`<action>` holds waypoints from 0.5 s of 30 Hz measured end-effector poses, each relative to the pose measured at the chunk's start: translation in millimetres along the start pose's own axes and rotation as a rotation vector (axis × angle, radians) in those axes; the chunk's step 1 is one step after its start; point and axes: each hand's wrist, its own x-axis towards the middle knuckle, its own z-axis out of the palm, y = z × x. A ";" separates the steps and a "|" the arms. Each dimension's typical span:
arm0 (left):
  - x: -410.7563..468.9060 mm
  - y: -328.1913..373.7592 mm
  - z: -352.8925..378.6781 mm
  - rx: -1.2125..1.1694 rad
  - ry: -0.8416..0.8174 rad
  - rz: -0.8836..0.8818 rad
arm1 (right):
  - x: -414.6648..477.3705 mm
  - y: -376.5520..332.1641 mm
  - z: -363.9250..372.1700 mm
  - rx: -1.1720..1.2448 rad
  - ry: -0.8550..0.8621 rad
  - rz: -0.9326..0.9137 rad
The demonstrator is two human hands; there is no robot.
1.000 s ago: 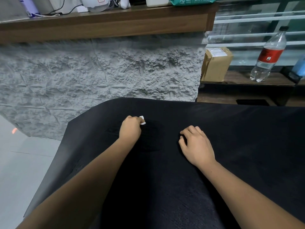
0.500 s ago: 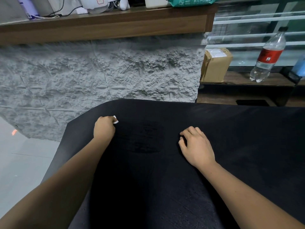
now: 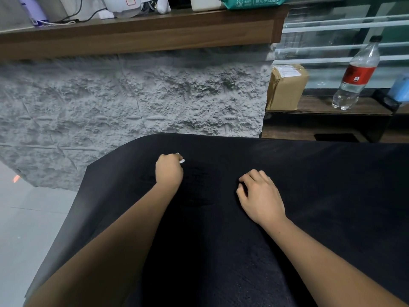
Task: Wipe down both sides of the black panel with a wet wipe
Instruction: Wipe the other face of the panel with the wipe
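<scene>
Plainly, the move turned on how the black panel (image 3: 321,196) lay from the wiping hand: it spread away from my left hand (image 3: 169,172) mostly toward 3 o'clock and back toward 6, its long axis seeming to run from 9 to 3 across the view, with the rounded far-left corner off at 10 o'clock. The left hand was clenched around the wet wipe (image 3: 182,161), of which only a small white tip showed at 1 o'clock from the fist, and the fist sat pressed to the panel's upper face near its far edge. My right hand (image 3: 261,197) lay at 3 o'clock from the left, well apart from it, fingers loosely bent, gripping nothing, fingertips on the panel (bracing it, I judged). I reckoned a stroke toward 3 o'clock would meet that hand unless it gave way. A faintly darker patch between the hands looked damp, though I could not be sure. The underside was hidden, so I took that face as not yet done. Beyond the far edge, at 12 o'clock, stood a rough grey stone wall (image 3: 132,111) under a wooden shelf (image 3: 141,34); at 2 o'clock a brown parcel (image 3: 286,86) and a water bottle (image 3: 356,74) stood on a low bench (image 3: 316,106), and pale floor (image 3: 26,229) showed at 8 o'clock.
</scene>
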 end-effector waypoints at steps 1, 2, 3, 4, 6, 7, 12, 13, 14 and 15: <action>-0.5 6.5 2.0 -0.002 -0.006 0.010 | 0.1 0.0 0.1 0.000 -0.001 -0.001; -0.8 12.3 4.0 -0.008 -0.014 0.019 | 0.1 0.2 0.2 -0.001 -0.001 -0.003; -1.0 17.8 5.8 -0.019 -0.021 0.024 | 0.1 0.4 0.3 -0.002 0.000 -0.003; -1.2 23.1 7.5 -0.027 -0.031 0.029 | 0.1 0.7 0.3 -0.004 0.000 -0.004; -1.4 32.8 10.7 -0.032 -0.051 0.049 | 0.1 0.9 0.5 -0.005 0.004 -0.006; -1.8 37.5 12.3 -0.030 -0.062 0.057 | -0.1 0.9 0.7 -0.004 0.006 -0.008; -6.5 62.0 20.5 -0.042 -0.103 0.063 | 0.3 0.9 0.6 0.001 0.014 -0.015; -7.7 66.6 23.2 -0.049 -0.111 0.062 | 0.3 0.8 0.7 0.000 0.012 -0.013; -8.9 71.5 26.2 -0.059 -0.115 0.063 | 0.4 0.7 0.7 0.000 0.011 -0.011; -10.6 76.7 29.2 -0.072 -0.114 0.068 | 0.4 0.7 0.9 0.000 0.010 -0.009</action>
